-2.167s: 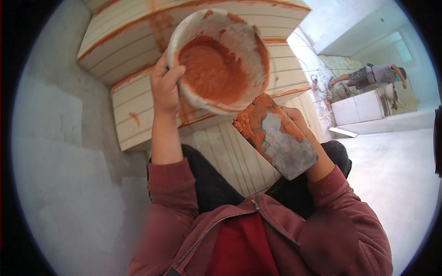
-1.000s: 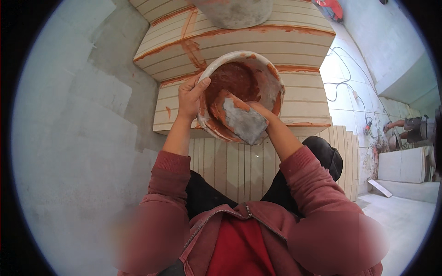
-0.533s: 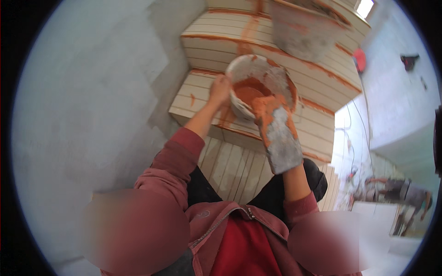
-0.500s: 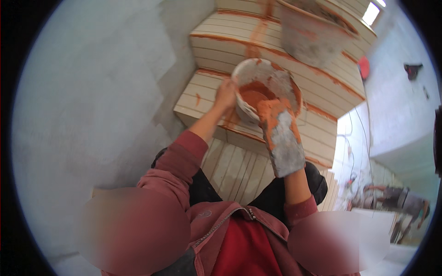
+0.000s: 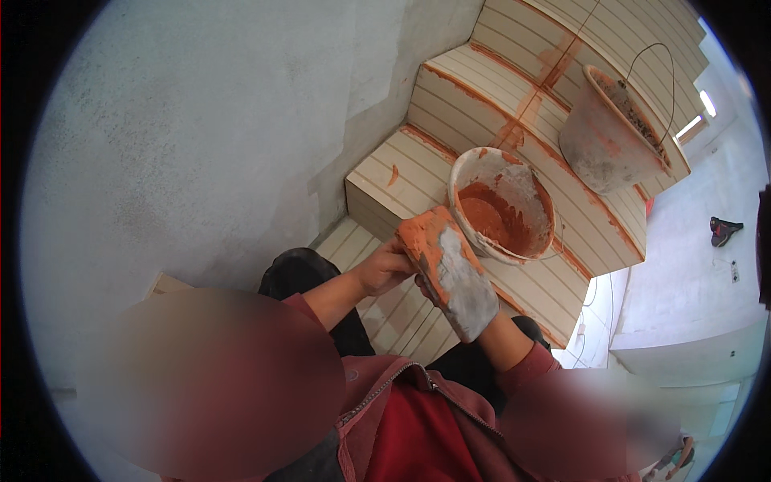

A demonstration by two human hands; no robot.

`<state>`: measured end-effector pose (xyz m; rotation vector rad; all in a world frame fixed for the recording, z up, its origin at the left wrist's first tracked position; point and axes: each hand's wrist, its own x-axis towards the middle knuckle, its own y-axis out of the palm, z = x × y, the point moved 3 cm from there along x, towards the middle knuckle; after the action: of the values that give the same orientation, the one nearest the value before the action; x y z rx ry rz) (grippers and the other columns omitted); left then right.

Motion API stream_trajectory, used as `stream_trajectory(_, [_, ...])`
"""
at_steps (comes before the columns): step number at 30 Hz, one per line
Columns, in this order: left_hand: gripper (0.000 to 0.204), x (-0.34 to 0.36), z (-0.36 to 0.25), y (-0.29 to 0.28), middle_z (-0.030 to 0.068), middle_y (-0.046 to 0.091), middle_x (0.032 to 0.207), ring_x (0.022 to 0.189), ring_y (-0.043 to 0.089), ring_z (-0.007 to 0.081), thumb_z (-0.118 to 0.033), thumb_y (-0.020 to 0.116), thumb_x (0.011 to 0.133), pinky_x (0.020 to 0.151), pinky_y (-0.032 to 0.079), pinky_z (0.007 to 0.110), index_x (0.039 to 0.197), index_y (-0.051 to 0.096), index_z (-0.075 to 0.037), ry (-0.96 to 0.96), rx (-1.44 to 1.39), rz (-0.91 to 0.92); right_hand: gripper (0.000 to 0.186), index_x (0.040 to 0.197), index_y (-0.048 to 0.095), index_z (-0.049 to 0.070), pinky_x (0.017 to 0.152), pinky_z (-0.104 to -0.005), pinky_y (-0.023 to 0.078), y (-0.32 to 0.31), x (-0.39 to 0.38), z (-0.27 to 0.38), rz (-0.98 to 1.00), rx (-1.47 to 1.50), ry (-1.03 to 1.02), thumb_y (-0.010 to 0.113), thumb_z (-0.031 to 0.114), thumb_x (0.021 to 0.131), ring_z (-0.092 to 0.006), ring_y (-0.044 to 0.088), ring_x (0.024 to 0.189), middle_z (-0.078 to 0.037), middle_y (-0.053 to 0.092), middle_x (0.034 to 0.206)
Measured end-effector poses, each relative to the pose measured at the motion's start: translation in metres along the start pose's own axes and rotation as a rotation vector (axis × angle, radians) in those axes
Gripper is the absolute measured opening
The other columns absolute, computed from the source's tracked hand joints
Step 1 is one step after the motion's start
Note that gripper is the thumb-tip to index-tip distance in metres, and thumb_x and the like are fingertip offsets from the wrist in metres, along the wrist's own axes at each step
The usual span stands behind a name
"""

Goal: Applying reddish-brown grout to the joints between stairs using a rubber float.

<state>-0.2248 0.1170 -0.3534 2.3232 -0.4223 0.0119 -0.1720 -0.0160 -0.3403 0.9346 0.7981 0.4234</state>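
Observation:
I hold a thick rectangular grey block [image 5: 456, 277], perhaps a float or sponge, its far end coated in wet orange paste. My right hand [image 5: 424, 287] grips it from beneath and is mostly hidden by it. At the block's left edge, my left hand [image 5: 385, 267] has its fingers closed against the side. Just beyond stands a whitish bucket [image 5: 472, 171] on the lowest tiled step, with orange paste at the bottom and smeared up its inner wall. The block's coated end is near the bucket's close rim, outside it.
Tiled steps [image 5: 450, 104] rise ahead, their joints and edges smeared orange. A larger dirty bucket [image 5: 602, 149] with a wire handle stands on a higher step. A bare grey wall [image 5: 209, 145] borders the left. Cables and another person [image 5: 681, 456] show at far right.
The block has come out of the bucket, back and to the left. My left hand has let go of the bucket rim and taken the block's edge. The view has shifted.

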Motion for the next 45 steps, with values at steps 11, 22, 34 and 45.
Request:
stream_trajectory(11, [0.036,-0.034,-0.133,-0.072,0.0074,0.054,0.113,0.104,0.052,0.0244,-0.027,0.051,0.089,0.091,0.040,0.048,0.119,0.048,-0.009,0.149,0.398,-0.750,0.034,0.095,0.059,-0.004,0.058,-0.0343,0.055,-0.055,-0.081,0.148,-0.014,-0.889,-0.116,0.052,0.028,0.086,-0.0215,0.062,0.066,-0.014,0.062,0.086])
stream_trajectory(22, [0.028,0.012,0.051,-0.137,0.0072,0.054,0.107,0.097,0.053,0.0244,-0.019,0.051,0.090,0.085,0.043,0.047,0.115,0.048,-0.008,0.118,-0.245,-1.384,0.073,0.140,0.028,0.008,0.105,-0.0506,0.018,-0.242,-0.030,0.214,-1.327,-2.138,-0.220,0.041,0.056,0.086,-0.0329,0.021,0.134,-0.020,0.023,0.145])
stream_trajectory(34, [0.029,0.017,0.070,-0.190,0.0118,0.058,0.097,0.085,0.059,0.0234,-0.017,0.055,0.087,0.074,0.047,0.037,0.108,0.050,0.003,0.037,0.290,-1.400,0.079,0.143,0.021,0.014,0.107,-0.0538,0.010,-0.220,-0.035,0.209,-1.352,-2.173,-0.189,0.036,0.064,0.084,-0.0315,0.012,0.137,-0.017,0.014,0.148])
stream_trajectory(45, [0.039,0.016,0.068,-0.193,0.0172,0.062,0.099,0.093,0.060,0.0273,-0.024,0.066,0.074,0.082,0.043,0.035,0.100,0.059,0.005,0.028,0.592,-1.573,0.079,0.142,0.023,0.013,0.106,-0.0542,0.011,-0.224,-0.036,0.210,-1.365,-2.198,-0.225,0.036,0.065,0.084,-0.0329,0.014,0.136,-0.018,0.016,0.148])
